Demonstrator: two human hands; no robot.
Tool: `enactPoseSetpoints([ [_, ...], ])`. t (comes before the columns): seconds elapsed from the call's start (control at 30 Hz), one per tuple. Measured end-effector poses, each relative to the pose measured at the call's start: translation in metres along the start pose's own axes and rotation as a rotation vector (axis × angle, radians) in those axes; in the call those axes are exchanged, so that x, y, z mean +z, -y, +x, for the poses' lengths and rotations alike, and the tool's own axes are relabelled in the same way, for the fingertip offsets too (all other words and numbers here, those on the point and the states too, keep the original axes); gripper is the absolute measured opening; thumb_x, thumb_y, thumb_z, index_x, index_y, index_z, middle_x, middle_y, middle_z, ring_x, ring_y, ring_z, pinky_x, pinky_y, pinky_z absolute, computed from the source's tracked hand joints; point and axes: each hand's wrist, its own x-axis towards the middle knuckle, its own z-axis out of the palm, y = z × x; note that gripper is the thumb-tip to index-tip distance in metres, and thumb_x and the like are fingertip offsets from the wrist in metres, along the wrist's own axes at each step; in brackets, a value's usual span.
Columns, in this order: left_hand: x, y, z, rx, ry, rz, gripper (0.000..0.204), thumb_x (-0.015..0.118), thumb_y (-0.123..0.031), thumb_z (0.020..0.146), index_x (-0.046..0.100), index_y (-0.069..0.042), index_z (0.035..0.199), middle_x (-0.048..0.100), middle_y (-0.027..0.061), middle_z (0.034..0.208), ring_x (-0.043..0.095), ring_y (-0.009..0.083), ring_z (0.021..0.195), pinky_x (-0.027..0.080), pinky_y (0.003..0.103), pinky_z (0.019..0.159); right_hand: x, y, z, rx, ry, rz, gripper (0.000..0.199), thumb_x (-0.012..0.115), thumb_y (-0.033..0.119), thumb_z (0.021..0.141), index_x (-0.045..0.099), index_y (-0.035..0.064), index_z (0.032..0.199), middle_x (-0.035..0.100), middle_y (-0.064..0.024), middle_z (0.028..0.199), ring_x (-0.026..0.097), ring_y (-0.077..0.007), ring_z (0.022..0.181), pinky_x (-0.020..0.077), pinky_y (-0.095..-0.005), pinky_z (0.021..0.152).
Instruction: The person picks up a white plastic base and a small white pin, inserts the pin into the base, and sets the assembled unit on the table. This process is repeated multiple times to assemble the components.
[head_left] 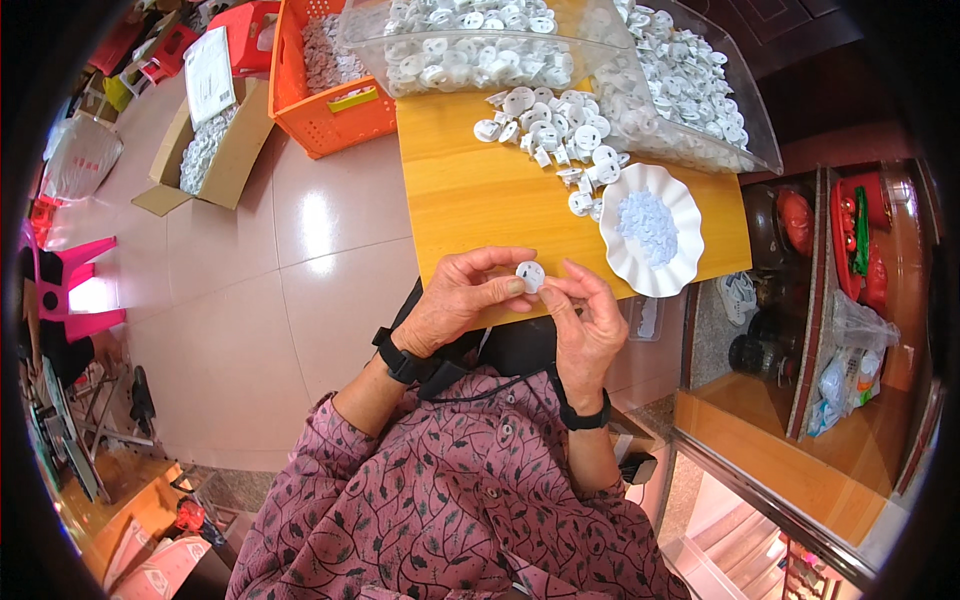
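Observation:
Over the near edge of the yellow table, my left hand (462, 298) pinches a small round white plastic piece (530, 276) with dark slots between thumb and fingers. My right hand (588, 322) meets its right edge with thumb and forefinger closed together. Whatever those fingertips may hold is too small to make out. Beyond my hands, a loose pile of similar white pieces (560, 125) lies on the table. A white plate with a wavy rim (687, 225) stands to the right, holding a heap of small pale blue bits (648, 228).
Two clear bins, one at the back (480, 62) and one at the back right (690, 90), are full of white pieces. An orange crate (345, 125) and an open cardboard box (235, 150) stand left of the table (450, 190). Shelves (810, 300) rise at the right.

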Motion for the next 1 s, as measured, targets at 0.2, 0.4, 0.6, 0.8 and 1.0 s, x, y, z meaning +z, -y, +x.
enactPoseSetpoints([
  [0.2,-0.001,0.0,-0.001,0.018,0.0,0.065,0.033,0.063,-0.005,0.095,0.06,0.001,0.127,0.067,0.0104,0.11,0.066,0.0146,0.093,0.057,0.027,0.085,-0.002,-0.006,-0.001,-0.003,0.02,0.028,0.03,0.075,0.002,0.085,0.065,-0.0029,0.113,0.074,-0.009,0.091,0.067,-0.0102,0.083,0.0532,-0.0262,0.081],
  [0.4,0.004,-0.001,-0.001,0.078,0.008,0.247,0.022,0.064,-0.009,0.096,0.065,0.0,0.117,0.066,0.0041,0.1,0.063,0.0092,0.083,0.054,0.023,0.077,-0.002,-0.006,0.0,0.146,0.009,0.249,0.028,0.075,0.001,0.085,0.064,-0.0041,0.111,0.073,-0.0095,0.093,0.066,-0.0109,0.085,0.0522,-0.0246,0.082],
  [0.6,0.009,-0.001,-0.001,0.029,-0.003,0.229,0.015,0.065,-0.012,0.096,0.065,-0.001,0.107,0.065,0.0015,0.094,0.061,0.0073,0.079,0.052,0.022,0.073,-0.004,-0.009,0.003,0.196,0.013,0.345,0.027,0.074,0.0,0.086,0.063,-0.0043,0.11,0.072,-0.0099,0.095,0.065,-0.0104,0.086,0.0515,-0.0237,0.082],
  [0.8,0.007,0.006,0.001,0.123,-0.001,0.356,0.013,0.065,-0.012,0.096,0.065,-0.002,0.105,0.063,0.0002,0.09,0.059,0.0066,0.079,0.052,0.021,0.071,-0.003,-0.005,0.003,0.182,0.021,0.299,0.027,0.074,-0.001,0.085,0.063,-0.0043,0.109,0.072,-0.01,0.094,0.065,-0.0102,0.086,0.0514,-0.0238,0.082],
  [1.0,0.008,0.006,0.0,0.174,-0.023,0.468,0.011,0.063,-0.009,0.096,0.066,0.0,0.102,0.06,0.0015,0.091,0.059,0.0068,0.078,0.051,0.021,0.07,-0.005,-0.008,0.003,0.16,0.033,0.261,0.026,0.075,-0.002,0.085,0.063,-0.0046,0.108,0.072,-0.0101,0.092,0.065,-0.0101,0.086,0.0516,-0.0245,0.083],
])
